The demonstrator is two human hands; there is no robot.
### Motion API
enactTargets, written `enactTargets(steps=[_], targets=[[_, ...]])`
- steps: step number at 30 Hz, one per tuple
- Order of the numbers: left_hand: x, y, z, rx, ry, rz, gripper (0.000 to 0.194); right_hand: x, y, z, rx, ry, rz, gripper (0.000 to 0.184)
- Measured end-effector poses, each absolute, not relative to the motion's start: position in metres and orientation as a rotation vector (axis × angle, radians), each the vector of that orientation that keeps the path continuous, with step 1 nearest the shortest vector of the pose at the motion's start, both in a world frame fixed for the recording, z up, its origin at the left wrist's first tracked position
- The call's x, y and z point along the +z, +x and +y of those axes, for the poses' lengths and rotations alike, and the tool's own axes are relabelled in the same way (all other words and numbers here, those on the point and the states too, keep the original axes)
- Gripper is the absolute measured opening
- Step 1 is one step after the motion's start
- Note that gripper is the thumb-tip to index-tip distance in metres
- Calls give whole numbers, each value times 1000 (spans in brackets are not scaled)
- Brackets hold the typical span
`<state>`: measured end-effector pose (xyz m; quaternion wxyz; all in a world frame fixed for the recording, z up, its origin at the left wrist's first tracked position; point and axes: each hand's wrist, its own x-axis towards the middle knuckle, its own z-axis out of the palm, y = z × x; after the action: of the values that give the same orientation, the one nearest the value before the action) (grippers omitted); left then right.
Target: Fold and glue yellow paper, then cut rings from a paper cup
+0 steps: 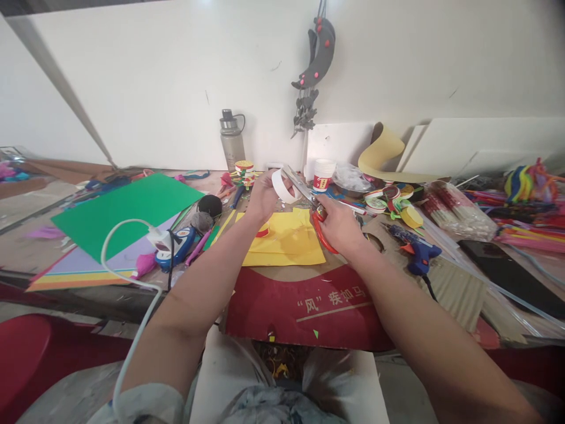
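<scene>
My left hand (262, 198) grips a white paper ring (279, 187), raised above the yellow sheets. Closed around the red handles of a pair of scissors (325, 237) is my right hand (343, 227). The scissors' blades point up and left and reach the ring's right side; whether its edge is between them I cannot make out. Below lie yellow sheets (293, 244) with a small red-and-yellow piece (263, 231) on them. A red-and-white paper cup (323, 175) stands just behind the scissors.
A green sheet (132, 212) and a white-and-blue device with a cable (176, 247) lie at left. To the right are a blue glue gun (419, 250), a black phone (512, 274) and pipe cleaners (529, 188). A bottle (232, 144) stands by the wall.
</scene>
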<state>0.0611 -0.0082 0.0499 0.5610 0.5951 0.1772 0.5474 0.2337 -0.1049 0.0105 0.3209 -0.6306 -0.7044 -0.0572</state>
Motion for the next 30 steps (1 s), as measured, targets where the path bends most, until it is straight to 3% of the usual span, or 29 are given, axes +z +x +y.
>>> enactTargets(steps=[6, 19, 30], targets=[[48, 58, -4, 1245, 1449, 423, 47, 11, 235, -106, -180, -1686, -1866, 45], [45, 48, 4, 1163, 1450, 367, 64, 14, 235, -108, -189, -1749, -1877, 46], [52, 43, 6, 1186, 1495, 412, 38, 17, 232, -111, -251, -1727, -1905, 41]])
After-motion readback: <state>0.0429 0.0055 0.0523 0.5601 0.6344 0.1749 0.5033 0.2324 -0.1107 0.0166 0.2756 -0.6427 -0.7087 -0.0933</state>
